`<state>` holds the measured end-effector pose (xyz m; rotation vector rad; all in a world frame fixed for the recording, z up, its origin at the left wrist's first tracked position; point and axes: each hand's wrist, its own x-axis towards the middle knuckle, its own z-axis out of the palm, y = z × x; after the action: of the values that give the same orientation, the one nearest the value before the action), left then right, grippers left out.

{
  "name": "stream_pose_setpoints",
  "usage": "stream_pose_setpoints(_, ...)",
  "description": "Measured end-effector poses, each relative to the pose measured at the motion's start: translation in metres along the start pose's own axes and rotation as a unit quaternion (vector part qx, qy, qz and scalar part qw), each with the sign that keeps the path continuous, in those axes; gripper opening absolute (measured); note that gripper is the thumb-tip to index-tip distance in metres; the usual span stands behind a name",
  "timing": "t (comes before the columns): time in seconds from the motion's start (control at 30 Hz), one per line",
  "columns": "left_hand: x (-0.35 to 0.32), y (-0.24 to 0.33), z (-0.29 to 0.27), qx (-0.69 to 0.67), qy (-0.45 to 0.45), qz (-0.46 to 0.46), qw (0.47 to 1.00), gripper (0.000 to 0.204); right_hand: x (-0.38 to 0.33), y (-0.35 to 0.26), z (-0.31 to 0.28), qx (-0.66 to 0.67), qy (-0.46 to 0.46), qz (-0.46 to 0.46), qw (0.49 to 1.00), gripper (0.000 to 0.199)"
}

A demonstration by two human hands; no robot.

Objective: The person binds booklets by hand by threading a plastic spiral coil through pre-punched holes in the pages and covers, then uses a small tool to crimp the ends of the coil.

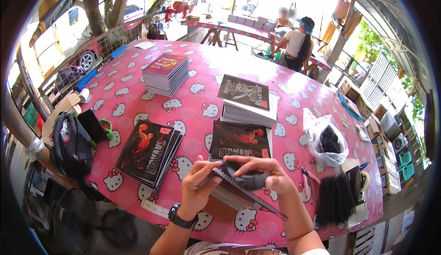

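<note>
My left hand point(198, 187) grips the near end of a spiral-bound notebook point(239, 193) that lies tilted over the table's front edge. My right hand point(264, 174) curls over a small dark cloth-like piece point(250, 180) held against the notebook's black wire spine. A black watch sits on my left wrist. Just beyond my hands lies a black-and-red covered notebook point(240, 139) flat on the pink cartoon-cat tablecloth point(197, 103).
Notebook stacks stand at the left front point(149, 152), far left point(166, 73) and centre point(248, 102). A clear bag of black coils point(327, 140), a heap of black spiral bindings point(335, 199), pink pliers point(307, 178) and a mug sit right. A black bag point(71, 147) lies left. Two people sit at a far table.
</note>
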<state>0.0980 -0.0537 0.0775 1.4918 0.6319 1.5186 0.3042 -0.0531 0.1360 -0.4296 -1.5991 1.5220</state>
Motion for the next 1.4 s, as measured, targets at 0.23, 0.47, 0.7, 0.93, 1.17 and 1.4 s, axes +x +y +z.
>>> stream_pose_setpoints(0.23, -0.003, 0.012, -0.004, 0.034, -0.022, 0.009, 0.999, 0.035, -0.049, 0.027, -0.033, -0.559, 0.319, 0.11, 0.758, 0.052)
stream_pose_setpoints(0.47, 0.013, 0.029, 0.03, 0.076, -0.099, 0.068, 0.99, 0.02, -0.106, -0.001, -0.022, -0.661, 0.33, 0.126, 0.662, 0.043)
stream_pose_setpoints(0.7, 0.009, 0.038, 0.059, 0.084, -0.117, 0.075, 0.987, 0.022, -0.054, -0.036, 0.057, -0.404, 0.339, -0.084, 0.846, 0.025)
stream_pose_setpoints(0.93, 0.004, 0.039, 0.056, 0.099, -0.145, 0.079, 0.981, 0.017, -0.052, -0.038, 0.049, -0.548, 0.222, -0.146, 0.793, 0.022)
stream_pose_setpoints(1.17, -0.001, 0.035, 0.047, 0.199, -0.127, 0.083, 0.968, 0.014, -0.04, -0.032, 0.06, -0.564, 0.199, -0.112, 0.793, 0.026)
stream_pose_setpoints(1.4, 0.055, 0.07, -0.088, 0.119, 0.245, 0.142, 0.952, 0.023, -0.057, -0.03, -0.017, -0.383, 0.398, 0.017, 0.834, 0.031)
